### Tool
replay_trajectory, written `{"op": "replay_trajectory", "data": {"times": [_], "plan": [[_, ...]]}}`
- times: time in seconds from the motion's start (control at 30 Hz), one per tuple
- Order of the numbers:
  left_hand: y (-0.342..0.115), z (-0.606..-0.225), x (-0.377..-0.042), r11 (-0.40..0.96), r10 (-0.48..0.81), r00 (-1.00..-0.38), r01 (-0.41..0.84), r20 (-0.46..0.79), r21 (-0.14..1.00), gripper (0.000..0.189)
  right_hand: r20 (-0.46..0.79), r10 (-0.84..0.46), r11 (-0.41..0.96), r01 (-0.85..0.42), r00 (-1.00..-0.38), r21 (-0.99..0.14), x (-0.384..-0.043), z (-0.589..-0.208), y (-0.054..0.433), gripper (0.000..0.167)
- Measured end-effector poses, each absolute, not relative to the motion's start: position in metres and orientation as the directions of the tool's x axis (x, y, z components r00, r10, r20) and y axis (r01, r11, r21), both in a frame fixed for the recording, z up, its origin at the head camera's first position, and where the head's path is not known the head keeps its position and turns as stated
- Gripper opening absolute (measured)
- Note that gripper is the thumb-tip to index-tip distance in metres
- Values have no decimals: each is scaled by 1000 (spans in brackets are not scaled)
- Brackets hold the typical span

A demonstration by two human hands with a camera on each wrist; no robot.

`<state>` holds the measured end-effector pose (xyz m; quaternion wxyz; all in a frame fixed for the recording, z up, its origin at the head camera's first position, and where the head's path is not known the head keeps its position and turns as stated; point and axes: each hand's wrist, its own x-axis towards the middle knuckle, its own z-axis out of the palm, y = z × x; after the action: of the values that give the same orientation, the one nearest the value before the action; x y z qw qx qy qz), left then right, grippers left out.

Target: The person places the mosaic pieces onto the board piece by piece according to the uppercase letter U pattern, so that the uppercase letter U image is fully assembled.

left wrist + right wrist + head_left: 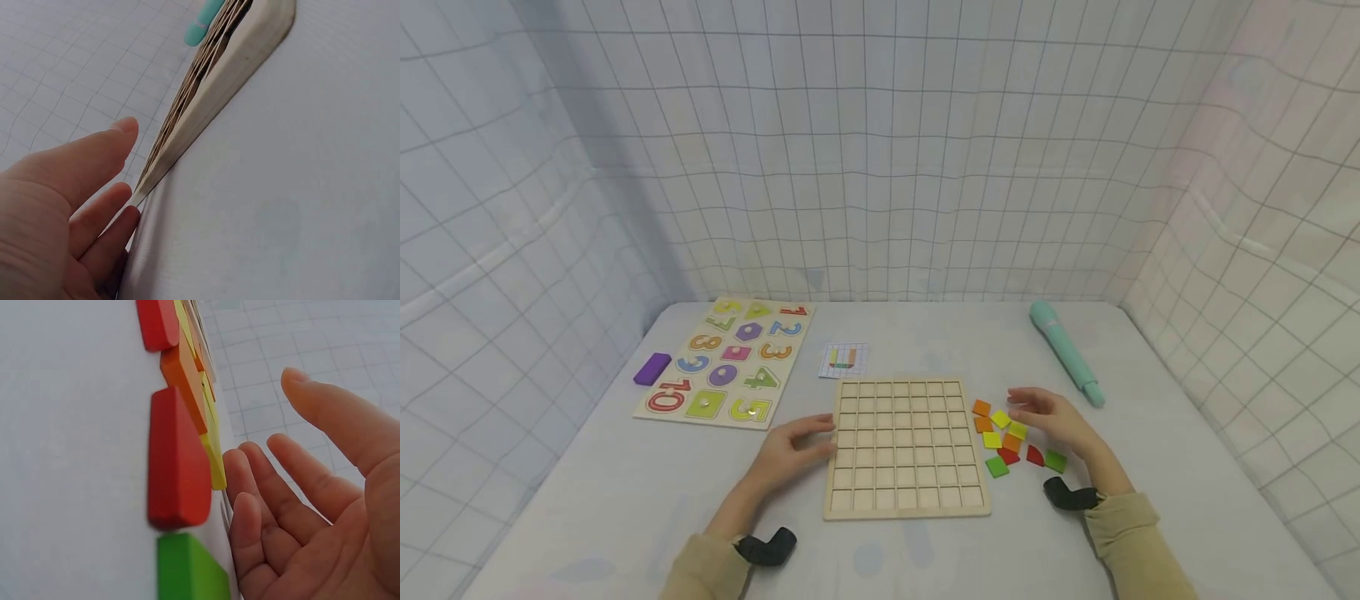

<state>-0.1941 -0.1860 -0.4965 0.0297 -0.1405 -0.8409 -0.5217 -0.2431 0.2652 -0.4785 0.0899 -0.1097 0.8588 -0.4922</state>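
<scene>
A square wooden board (907,512) with a grid of shallow cells lies in the middle of the table. My left hand (790,450) is at its left edge, fingers relaxed; in the left wrist view the fingertips reach the board's corner (215,94). Small coloured tiles lie loose to the board's right: orange (981,407), yellow (992,440), red and green. Beside and partly over the yellow ones is my right hand (1052,414), loosely bent and holding nothing visible. The right wrist view shows a red tile (178,462) and a green tile (190,569) near its fingers.
A small card (843,360) with a coloured figure lies behind the board. At the left are a number puzzle board (698,422) with knobbed pieces and a purple block (652,368). A long mint-green cylinder (1067,350) lies back right. Gridded cloth walls (895,192) surround the table.
</scene>
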Motion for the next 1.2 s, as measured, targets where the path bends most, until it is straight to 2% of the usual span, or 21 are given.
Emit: {"op": "replay_trajectory", "data": {"times": [0.57, 1.2], "plan": [[-184, -498, -192, 536, 293, -932, 345, 213, 771, 42, -9, -270, 580, -155, -963, -800, -240, -485, 261, 42], [-184, -495, -190, 548, 301, -929, 355, 217, 757, 42, 25, -186, 658, -144, -982, -739, -242, -490, 248, 40]]}}
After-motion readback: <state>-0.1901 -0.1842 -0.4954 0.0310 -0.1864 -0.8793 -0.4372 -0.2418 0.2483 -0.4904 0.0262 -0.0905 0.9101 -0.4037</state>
